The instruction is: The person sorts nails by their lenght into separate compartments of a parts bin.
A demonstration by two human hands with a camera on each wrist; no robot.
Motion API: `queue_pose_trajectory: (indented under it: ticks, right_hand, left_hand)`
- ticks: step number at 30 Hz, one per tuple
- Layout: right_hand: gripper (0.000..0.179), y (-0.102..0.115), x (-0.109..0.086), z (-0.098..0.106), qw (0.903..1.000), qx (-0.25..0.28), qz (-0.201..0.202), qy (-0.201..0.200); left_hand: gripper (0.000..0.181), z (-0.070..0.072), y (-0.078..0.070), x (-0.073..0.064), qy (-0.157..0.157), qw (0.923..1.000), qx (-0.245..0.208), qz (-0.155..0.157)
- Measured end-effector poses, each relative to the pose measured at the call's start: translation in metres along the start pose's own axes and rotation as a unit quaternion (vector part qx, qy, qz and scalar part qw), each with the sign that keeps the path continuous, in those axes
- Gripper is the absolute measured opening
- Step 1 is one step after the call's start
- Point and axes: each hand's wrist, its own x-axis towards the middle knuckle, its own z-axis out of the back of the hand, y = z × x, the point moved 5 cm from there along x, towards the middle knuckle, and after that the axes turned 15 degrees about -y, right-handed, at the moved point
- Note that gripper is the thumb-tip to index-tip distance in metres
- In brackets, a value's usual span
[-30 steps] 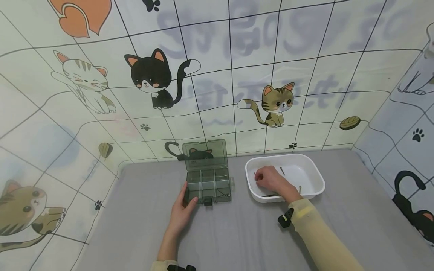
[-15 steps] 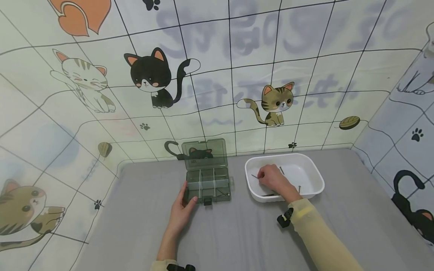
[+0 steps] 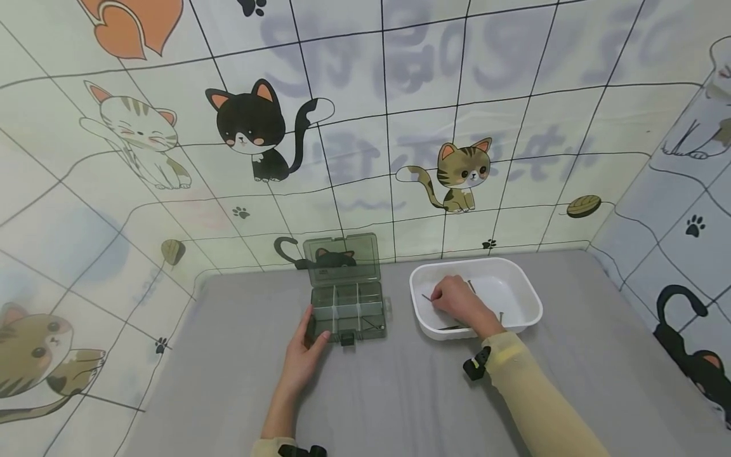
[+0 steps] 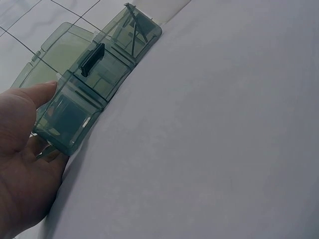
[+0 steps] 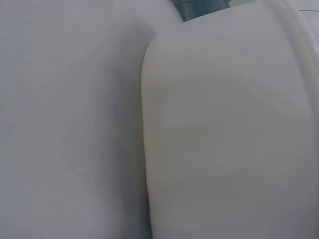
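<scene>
In the head view my left hand (image 3: 302, 358) holds the near left corner of a green see-through compartment box (image 3: 347, 311), thumb on the front and fingers along the side. The box's lid (image 3: 342, 260) stands raised at the back. Thin screws (image 4: 134, 30) lie crossed in its front right compartment in the left wrist view. Over the white tray (image 3: 533, 311), my right hand (image 3: 459, 301) reaches in with bent fingers and pinches a thin screw (image 3: 426, 297), whose end sticks out left of the fingertips. The right wrist view shows the tray's outer wall (image 5: 229, 124), not the hand.
More screws lie in the tray, one behind the hand (image 3: 471, 287), one at the right (image 3: 501, 317) and a dark one (image 3: 451, 327) at the front wall. A grey cloth (image 3: 394, 393) covers the table. A cat-print curtain (image 3: 354, 127) rises behind.
My right hand first shifts slightly right and up within the tray, and a screw's end comes into sight at its fingertips. The left hand stays on the box. The whole view drifts slightly.
</scene>
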Motion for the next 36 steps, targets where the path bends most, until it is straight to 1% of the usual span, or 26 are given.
queue_pose_trajectory:
  ticks: [3,6,11,17,21,29,36]
  right_hand:
    - [0.008,0.0,0.0,0.002,0.9999,0.011,-0.005,0.003]
    - [0.009,0.0,0.001,0.004,0.9997,0.025,-0.008,0.0]
    - [0.012,0.006,0.001,0.01,0.9979,0.06,0.01,-0.023]
    - [0.016,0.013,-0.005,0.021,0.993,0.101,0.029,-0.054]
    - [0.016,0.02,-0.008,0.026,0.9901,0.121,0.037,-0.062]
    - [0.013,0.047,-0.013,0.03,0.9868,0.137,0.063,-0.057]
    - [0.011,0.072,-0.018,0.029,0.9813,0.161,0.1,-0.033]
  left_hand:
    - [0.075,-0.001,0.001,0.0,0.005,1.0,-0.003,0.001]
    - [0.075,-0.001,0.002,0.0,0.003,1.0,-0.006,0.001]
    - [0.075,0.002,0.004,0.0,-0.006,0.9999,-0.008,-0.003]
    - [0.074,0.003,0.006,0.001,-0.007,1.0,-0.003,-0.003]
    - [0.073,0.004,0.005,0.001,-0.008,1.0,-0.001,-0.004]
    - [0.073,0.003,0.005,0.0,-0.005,1.0,0.004,-0.003]
    - [0.073,0.001,0.003,0.002,0.0,1.0,0.002,-0.007]
